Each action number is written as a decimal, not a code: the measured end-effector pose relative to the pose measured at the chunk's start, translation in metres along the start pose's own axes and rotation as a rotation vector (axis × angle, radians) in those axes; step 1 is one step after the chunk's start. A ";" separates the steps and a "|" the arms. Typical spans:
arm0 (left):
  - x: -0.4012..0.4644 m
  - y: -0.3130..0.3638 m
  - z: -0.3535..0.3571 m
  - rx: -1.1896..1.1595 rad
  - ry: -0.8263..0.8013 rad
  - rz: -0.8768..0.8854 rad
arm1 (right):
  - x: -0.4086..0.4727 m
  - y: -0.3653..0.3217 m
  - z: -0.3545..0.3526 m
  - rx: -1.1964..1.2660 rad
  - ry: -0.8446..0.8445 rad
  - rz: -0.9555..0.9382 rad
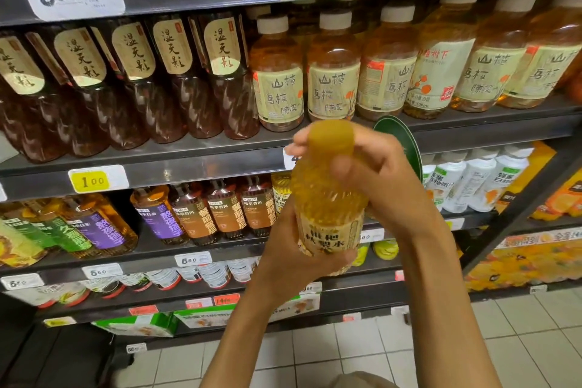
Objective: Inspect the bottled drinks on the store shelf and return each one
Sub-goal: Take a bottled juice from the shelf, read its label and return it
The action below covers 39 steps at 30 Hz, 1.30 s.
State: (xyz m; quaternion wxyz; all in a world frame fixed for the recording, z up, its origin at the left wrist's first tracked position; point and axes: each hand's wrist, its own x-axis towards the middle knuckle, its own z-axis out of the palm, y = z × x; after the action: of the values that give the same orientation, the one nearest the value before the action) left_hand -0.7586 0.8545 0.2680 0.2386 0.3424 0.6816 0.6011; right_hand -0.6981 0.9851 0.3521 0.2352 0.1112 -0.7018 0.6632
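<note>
Two hands (371,173) grip yellow bottle (327,208), blocking shelved bottles (277,88) behind.

Both forearms are bare from the lower edge of the view up to the wrists, with no sleeve reaching them. The left hand (285,249) and right hand (374,173) wear nothing visible. The fingers (302,142) look slightly blurred.

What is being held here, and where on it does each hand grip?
A yellow drink bottle. The left hand wraps its lower body around the label; the right hand grips the neck just under the yellow cap.
</note>
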 end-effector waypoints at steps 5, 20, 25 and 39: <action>0.009 -0.014 0.013 0.010 0.140 0.103 | -0.010 0.007 0.014 -0.405 -0.080 0.091; 0.013 -0.015 -0.001 0.001 0.078 0.175 | -0.013 0.011 -0.004 0.134 0.157 -0.074; 0.013 -0.017 0.014 -0.041 0.268 0.173 | -0.006 0.015 0.002 -0.040 0.273 0.020; 0.001 -0.003 -0.012 -0.092 -0.201 -0.020 | 0.005 0.029 -0.003 0.471 0.263 0.062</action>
State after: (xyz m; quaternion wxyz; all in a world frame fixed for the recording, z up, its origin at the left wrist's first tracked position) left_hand -0.7688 0.8468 0.2670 0.3272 0.3828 0.6294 0.5919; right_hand -0.7151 0.9916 0.3287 0.2717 0.0541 -0.4947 0.8237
